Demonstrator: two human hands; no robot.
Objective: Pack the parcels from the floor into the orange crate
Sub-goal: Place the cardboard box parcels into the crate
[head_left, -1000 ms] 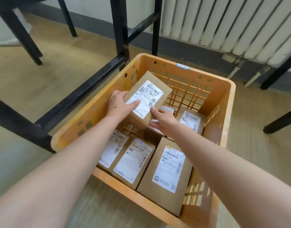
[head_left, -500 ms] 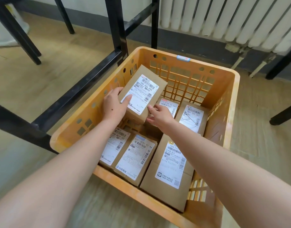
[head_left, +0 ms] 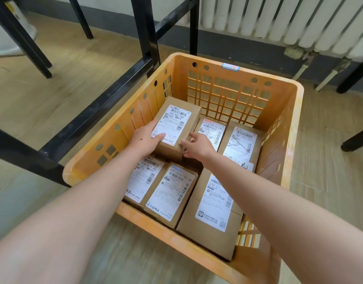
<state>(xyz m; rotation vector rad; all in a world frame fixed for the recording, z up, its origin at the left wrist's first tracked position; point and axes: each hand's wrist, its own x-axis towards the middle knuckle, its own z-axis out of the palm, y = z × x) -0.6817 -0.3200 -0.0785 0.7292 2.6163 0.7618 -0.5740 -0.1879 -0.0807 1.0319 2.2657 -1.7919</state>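
The orange crate (head_left: pixel 291 128) stands on the floor below me, holding several brown cardboard parcels with white labels. My left hand (head_left: pixel 144 139) grips the near left edge of a small labelled parcel (head_left: pixel 177 121) at the crate's back left, thumb on its label. My right hand (head_left: pixel 198 146) is beside that parcel's near right corner, fingers spread and loose; whether it touches the box is unclear. Two parcels (head_left: pixel 241 145) lie at the back right. Three more parcels (head_left: pixel 170 193) fill the front row, partly hidden by my forearms.
A black metal table frame (head_left: pixel 98 107) runs along the crate's left side, its legs close to the rim. A white radiator (head_left: pixel 279 19) lines the wall behind. Another black leg (head_left: pixel 356 138) stands at the right. Wooden floor surrounds the crate.
The held parcel has gone down from above the rim into the crate's back left. My right hand has let go of its corner and opened.
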